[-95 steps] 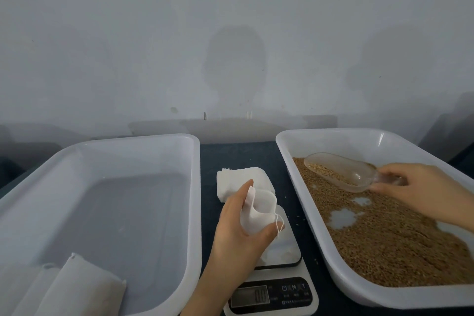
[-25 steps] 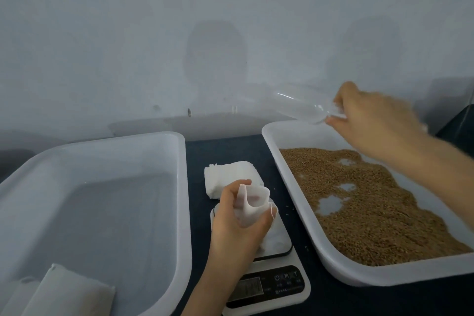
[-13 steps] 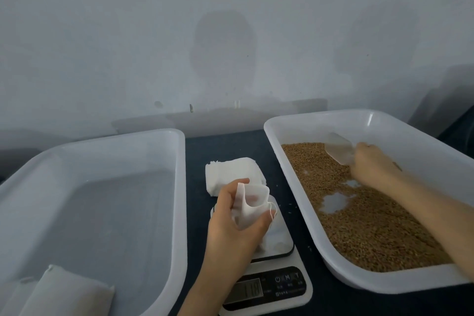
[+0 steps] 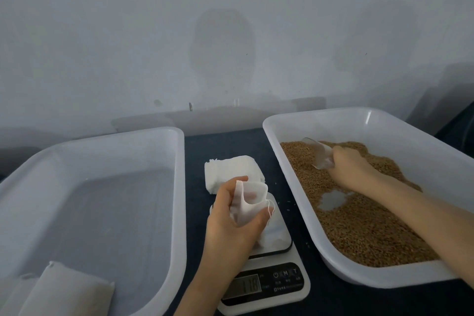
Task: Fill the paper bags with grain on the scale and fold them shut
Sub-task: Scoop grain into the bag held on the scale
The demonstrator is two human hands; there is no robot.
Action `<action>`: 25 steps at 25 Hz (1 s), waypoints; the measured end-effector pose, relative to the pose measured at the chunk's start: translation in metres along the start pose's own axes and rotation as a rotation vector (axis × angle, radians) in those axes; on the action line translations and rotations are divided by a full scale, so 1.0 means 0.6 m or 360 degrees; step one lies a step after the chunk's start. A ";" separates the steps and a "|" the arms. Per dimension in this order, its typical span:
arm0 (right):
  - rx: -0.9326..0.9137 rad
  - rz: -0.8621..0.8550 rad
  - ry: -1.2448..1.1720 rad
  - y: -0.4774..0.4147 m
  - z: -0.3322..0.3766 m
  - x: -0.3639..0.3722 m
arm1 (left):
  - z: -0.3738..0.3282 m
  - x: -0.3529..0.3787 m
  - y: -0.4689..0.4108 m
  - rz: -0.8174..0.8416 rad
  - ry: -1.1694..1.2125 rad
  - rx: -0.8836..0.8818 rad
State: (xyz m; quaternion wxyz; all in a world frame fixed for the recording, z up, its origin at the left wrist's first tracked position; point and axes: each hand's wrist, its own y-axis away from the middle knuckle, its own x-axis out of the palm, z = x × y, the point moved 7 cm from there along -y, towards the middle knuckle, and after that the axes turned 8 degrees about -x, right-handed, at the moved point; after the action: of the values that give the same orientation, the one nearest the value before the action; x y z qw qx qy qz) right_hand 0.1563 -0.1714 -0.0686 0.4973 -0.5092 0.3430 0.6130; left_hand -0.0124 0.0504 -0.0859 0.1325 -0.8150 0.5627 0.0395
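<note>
The left hand [image 4: 230,223] gripped the paper bag [image 4: 250,202] on the scale [image 4: 266,277], mouth open. The right hand [image 4: 351,167] clutched the scoop [image 4: 318,154], dug into the grain [image 4: 359,226] in the right tray [image 4: 320,113] — a modest, level scoopful would probably pour cleanest.

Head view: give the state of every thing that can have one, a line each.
Paper bag: upright, mouth held open by the left hand, over the scale.
Scoop: gripped by the right hand, dug into the grain.
Right tray: partly filled, one bare patch.
Left tray: holds filled bags, closed, in its near corner.
Scale: on, display lit.
Stack of empty bags: flat, behind the scale.
</note>
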 end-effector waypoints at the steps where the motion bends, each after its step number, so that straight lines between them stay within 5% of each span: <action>1: -0.0012 -0.0005 -0.0040 0.001 0.003 -0.002 | 0.000 0.000 0.000 -0.0001 0.0001 -0.0004; 13: 0.0166 0.0025 -0.0741 0.017 -0.006 -0.022 | -0.002 -0.001 -0.001 0.0008 0.0043 0.0003; 25: -0.0300 -0.0517 -0.0306 0.044 0.047 -0.109 | -0.001 -0.005 0.000 -0.0002 0.0001 -0.0021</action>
State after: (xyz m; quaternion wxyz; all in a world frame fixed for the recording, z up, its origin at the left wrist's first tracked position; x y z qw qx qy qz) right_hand 0.1223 -0.1692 -0.0010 0.5701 -0.5412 0.1487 0.5999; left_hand -0.0133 0.0528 -0.0846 0.1272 -0.8161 0.5621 0.0430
